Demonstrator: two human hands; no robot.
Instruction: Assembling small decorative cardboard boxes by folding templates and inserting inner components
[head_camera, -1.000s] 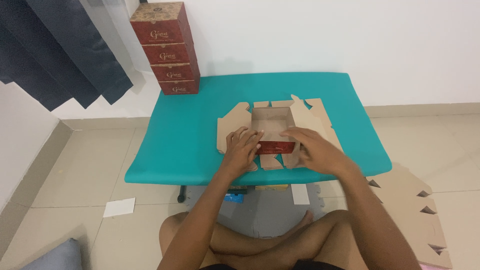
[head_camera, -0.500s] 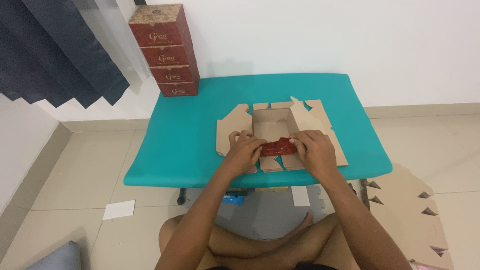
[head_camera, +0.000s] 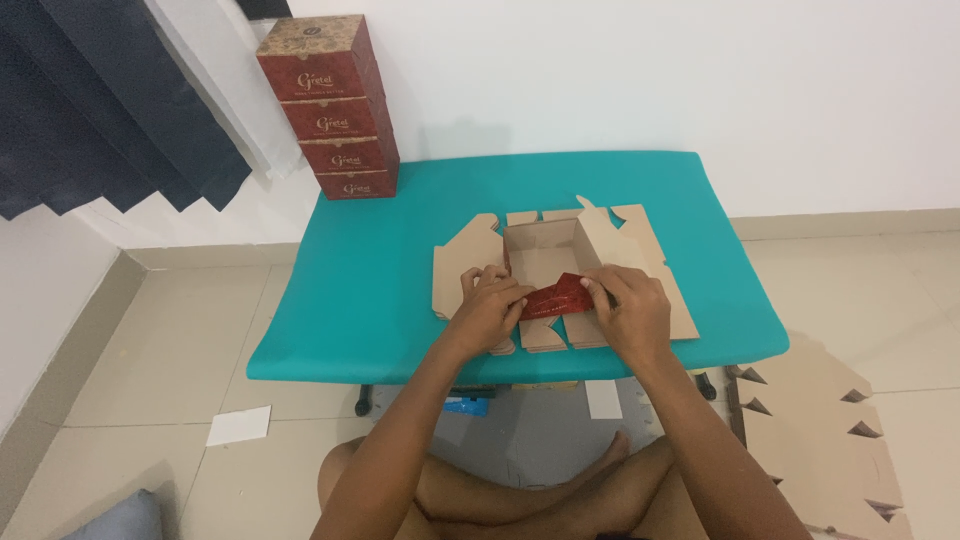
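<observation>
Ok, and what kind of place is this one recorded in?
Probably a room at home used for hand-assembling boxes: a low teal table on a tiled floor, a stack of finished red boxes against the wall, and flat cardboard blanks waiting on the floor.

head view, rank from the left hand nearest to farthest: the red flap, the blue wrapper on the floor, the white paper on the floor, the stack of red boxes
1. Red flap: touching the left hand, on its right.
2. Blue wrapper: on the floor just under the table's near edge.
3. Stack of red boxes: at the table's far left corner, by the wall.
4. White paper: on the floor, far to the left; close to the stack's distance, so 3 and 4 are hard to call.
</observation>
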